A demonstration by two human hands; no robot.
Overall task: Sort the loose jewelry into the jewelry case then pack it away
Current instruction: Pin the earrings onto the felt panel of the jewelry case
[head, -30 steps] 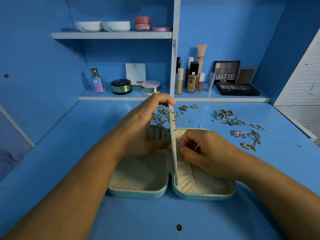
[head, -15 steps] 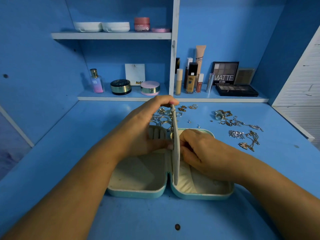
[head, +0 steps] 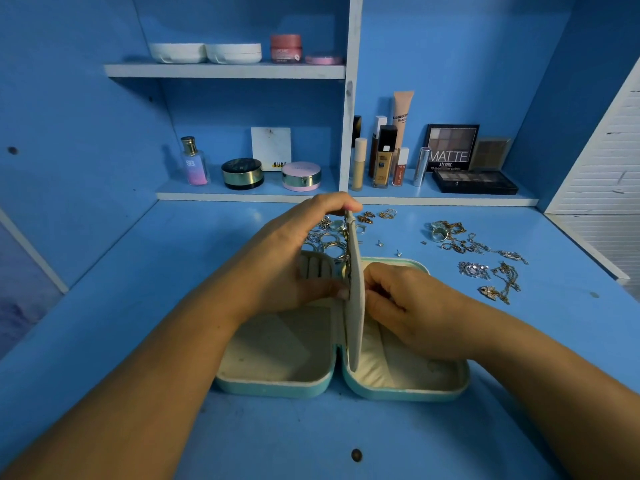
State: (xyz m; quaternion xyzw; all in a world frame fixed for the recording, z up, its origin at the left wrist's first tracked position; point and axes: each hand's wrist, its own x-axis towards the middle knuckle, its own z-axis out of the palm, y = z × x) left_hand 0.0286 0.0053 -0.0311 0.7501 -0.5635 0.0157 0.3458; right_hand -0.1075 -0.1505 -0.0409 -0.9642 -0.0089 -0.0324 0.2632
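The desk (head: 561, 306) looks smooth and slick, so anything knocked on it would likely slide or scatter. The jewelry case (head: 277, 388) lies open flat in front of the person with both teal halves down. Nothing steadies it but the hands, so a hard sideways push could skate it along.

Its padded panel (head: 356, 323) stands upright along the hinge. The left hand (head: 298, 258) has a closed grip on it, fingers hooked over the top edge and thumb pressed to the left face. If that hold loosens, I judge the panel would flop onto one half and shake off whatever is hooked to it. What look like small gold pieces show on its left face.

The right hand (head: 412, 306) is bunched against the panel's right face, fingertips curled in. Whether its grip has a piece in it I cannot tell, since the fingers hide the spot. Work that fine risks a dropped piece falling into the pocket below, or a post missing its hole.

Beyond the case, the chains (head: 485, 268) lie tangled at the right and could knot further if dragged. The rings (head: 329, 237) sit just behind the left hand, where a knuckle may sweep them. The ear studs (head: 398, 252), loose between the two heaps, are the easiest to lose.
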